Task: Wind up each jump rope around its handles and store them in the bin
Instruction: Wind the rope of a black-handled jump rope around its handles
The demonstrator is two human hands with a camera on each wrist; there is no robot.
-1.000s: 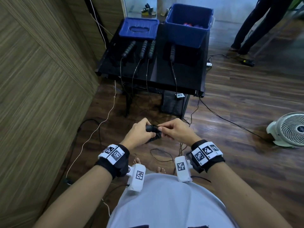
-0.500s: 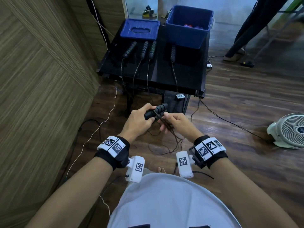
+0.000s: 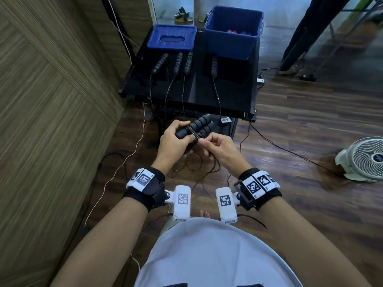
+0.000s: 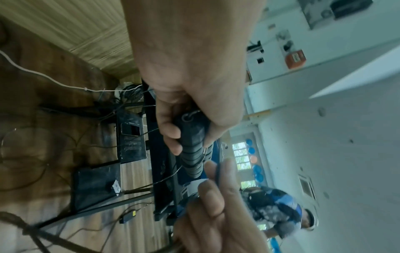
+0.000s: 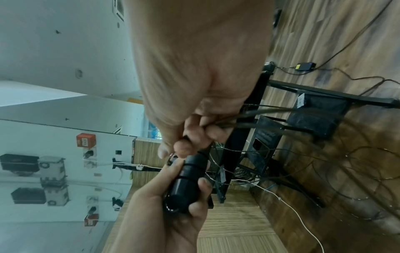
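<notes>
left hand [image 3: 176, 141] grip: wrapped round paired handles [image 3: 199, 126], long axis toward 1 o'clock | right hand [image 3: 217, 148] grip: pinches rope [image 3: 195, 134] just at handles' 5 o'clock, nearer the slack | slack on floor, 6 o'clock | bin [image 3: 231, 46] on desk [image 3: 234, 96], 12 o'clock, well apart

prob. an office/lab: wood floor [image 3: 310, 125], wall-mounted equipment [image 5: 32, 179], desk fan [image 3: 366, 158].
</notes>
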